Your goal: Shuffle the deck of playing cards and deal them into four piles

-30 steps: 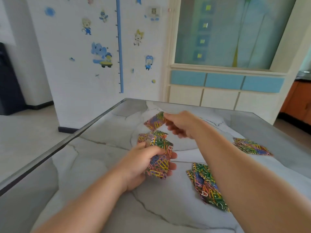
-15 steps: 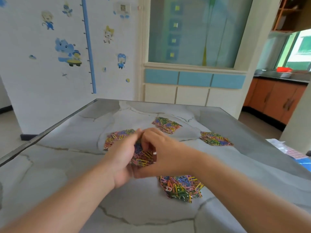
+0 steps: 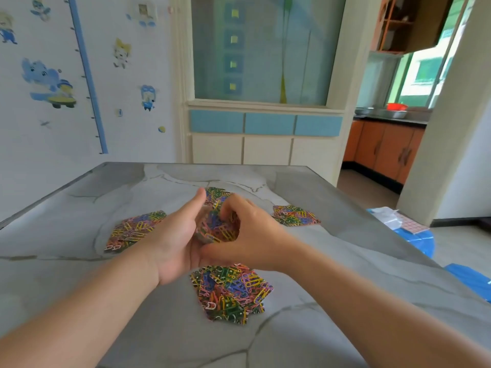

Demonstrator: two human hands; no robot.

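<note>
My left hand [image 3: 174, 243] cradles the deck [image 3: 216, 227] of cards, whose backs carry a bright paper-clip pattern, above the middle of the grey marble table [image 3: 345, 235]. My right hand [image 3: 252, 235] rests on top of the deck with its fingers pinching the top card. Four piles lie face down on the table: a left pile [image 3: 132, 229], a far pile [image 3: 215, 192] partly hidden behind my hands, a right pile [image 3: 295, 215], and a near pile [image 3: 231, 293] just below my wrists.
The table's left edge [image 3: 47, 200] and right edge [image 3: 372, 224] drop to the floor. Blue bags and white paper [image 3: 403, 224] lie on the floor at right. A wall with stickers and a cabinet stand behind the table.
One second ago my right hand was laying a card on the far pile. It has come back onto the deck in my left hand. The camera has swung to the right.
</note>
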